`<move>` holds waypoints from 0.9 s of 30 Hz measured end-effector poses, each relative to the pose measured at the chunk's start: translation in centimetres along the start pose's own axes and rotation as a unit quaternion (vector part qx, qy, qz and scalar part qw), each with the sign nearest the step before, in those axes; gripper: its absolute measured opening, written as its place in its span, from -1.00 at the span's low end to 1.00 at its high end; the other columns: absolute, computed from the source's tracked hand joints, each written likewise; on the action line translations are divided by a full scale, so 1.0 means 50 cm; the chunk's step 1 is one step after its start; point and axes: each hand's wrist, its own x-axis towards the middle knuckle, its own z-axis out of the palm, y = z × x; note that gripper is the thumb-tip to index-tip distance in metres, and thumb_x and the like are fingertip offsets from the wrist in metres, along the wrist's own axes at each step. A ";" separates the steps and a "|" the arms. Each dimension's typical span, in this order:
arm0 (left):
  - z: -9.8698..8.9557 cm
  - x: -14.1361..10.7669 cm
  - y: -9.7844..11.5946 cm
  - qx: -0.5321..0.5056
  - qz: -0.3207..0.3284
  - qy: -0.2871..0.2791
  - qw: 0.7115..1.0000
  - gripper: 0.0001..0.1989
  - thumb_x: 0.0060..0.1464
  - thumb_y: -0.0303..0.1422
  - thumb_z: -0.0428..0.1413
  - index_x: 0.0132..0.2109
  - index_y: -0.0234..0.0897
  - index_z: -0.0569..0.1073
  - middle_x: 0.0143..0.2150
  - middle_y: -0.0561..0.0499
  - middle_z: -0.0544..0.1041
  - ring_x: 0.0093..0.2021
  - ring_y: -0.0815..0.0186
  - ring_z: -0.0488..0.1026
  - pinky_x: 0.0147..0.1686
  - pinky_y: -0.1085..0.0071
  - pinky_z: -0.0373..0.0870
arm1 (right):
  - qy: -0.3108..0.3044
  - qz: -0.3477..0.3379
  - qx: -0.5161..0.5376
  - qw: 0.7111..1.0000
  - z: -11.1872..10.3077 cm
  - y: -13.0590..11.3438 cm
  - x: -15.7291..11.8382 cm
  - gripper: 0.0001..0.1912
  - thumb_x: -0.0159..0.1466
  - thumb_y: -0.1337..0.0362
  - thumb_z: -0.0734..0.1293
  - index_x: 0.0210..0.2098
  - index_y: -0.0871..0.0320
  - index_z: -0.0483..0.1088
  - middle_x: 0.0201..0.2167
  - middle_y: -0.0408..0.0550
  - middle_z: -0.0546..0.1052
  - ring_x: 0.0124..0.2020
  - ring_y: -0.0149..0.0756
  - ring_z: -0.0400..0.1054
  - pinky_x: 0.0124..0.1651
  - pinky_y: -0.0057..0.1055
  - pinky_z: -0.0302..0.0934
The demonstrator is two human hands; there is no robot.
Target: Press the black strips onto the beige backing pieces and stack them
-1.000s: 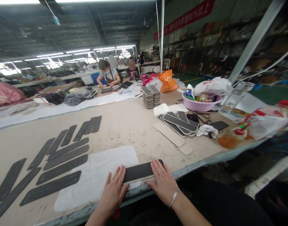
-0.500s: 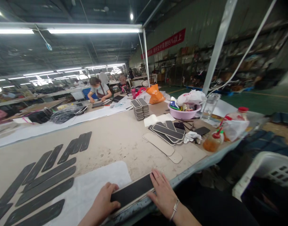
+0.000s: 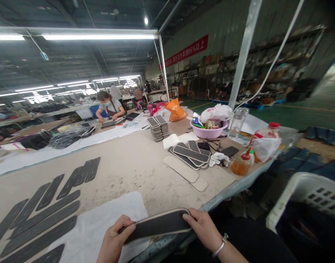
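Observation:
A long dark strip with a pale rim and rounded end (image 3: 162, 225) is held raised at the table's front edge. My left hand (image 3: 118, 233) pinches its left end, thumb on top. At the right end, my right hand (image 3: 204, 228) grips it between thumb and fingers, a bracelet on the wrist. Beneath the strip's left part lies a white sheet (image 3: 101, 223). Several dark strips (image 3: 44, 224) are spread over the left of the table. Overlapping dark pieces with pale rims (image 3: 191, 152) and pale flat pieces (image 3: 181, 168) rest beyond my right hand.
Two stacks of pieces (image 3: 158, 128), a pink basin (image 3: 209, 132), a glass (image 3: 238, 123) and bottles with orange liquid (image 3: 240, 166) stand farther back. A white plastic basket (image 3: 307, 190) is at the right. Across the table (image 3: 120, 157), a person (image 3: 109, 107) works.
The strip has been lifted off the table edge and tilted. My hands went from resting flat on it to gripping its two ends. The view has shifted slightly right.

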 end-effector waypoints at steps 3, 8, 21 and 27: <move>0.018 0.014 0.007 -0.060 -0.036 0.044 0.997 -0.70 -0.03 -0.10 0.09 -0.40 -0.27 0.46 -0.33 0.04 0.48 -0.24 0.25 0.41 -0.23 0.44 0.33 | 0.012 -0.021 -0.005 1.000 -0.017 -0.014 0.017 -0.61 0.23 0.04 0.15 -0.59 0.16 0.25 -0.65 -0.23 0.23 -0.55 -0.45 0.15 -0.48 -0.51 0.10; 0.039 0.024 -0.017 -0.182 -0.048 0.127 0.974 -0.56 -0.04 -0.06 0.09 -0.09 -0.26 0.44 -0.02 -0.06 0.45 -0.04 0.14 0.41 -0.12 0.29 0.42 | 0.159 0.045 -0.052 0.985 -0.107 -0.050 0.124 -0.55 0.20 -0.09 0.10 -0.50 0.15 0.29 -0.60 -0.18 0.34 -0.55 -0.39 0.27 -0.52 -0.49 0.19; 0.079 -0.010 -0.068 0.176 0.171 0.048 0.968 -0.83 0.09 -0.29 0.02 -0.29 -0.19 0.50 -0.25 -0.02 0.51 -0.22 0.28 0.46 -0.18 0.41 0.43 | 0.146 0.039 -0.386 0.910 -0.152 0.045 0.247 -0.39 0.17 0.07 0.21 0.12 0.30 0.16 0.02 0.21 0.31 0.07 -0.08 0.14 0.09 -0.27 0.00; 0.083 -0.016 -0.067 0.177 0.169 0.041 0.969 -0.81 0.11 -0.29 0.00 -0.28 -0.20 0.49 -0.24 -0.04 0.50 -0.21 0.28 0.45 -0.18 0.42 0.42 | 0.112 0.051 -0.446 0.886 -0.109 0.061 0.252 -0.34 0.09 0.07 0.29 0.10 0.32 0.19 -0.06 0.26 0.34 0.01 -0.01 0.15 0.03 -0.19 0.02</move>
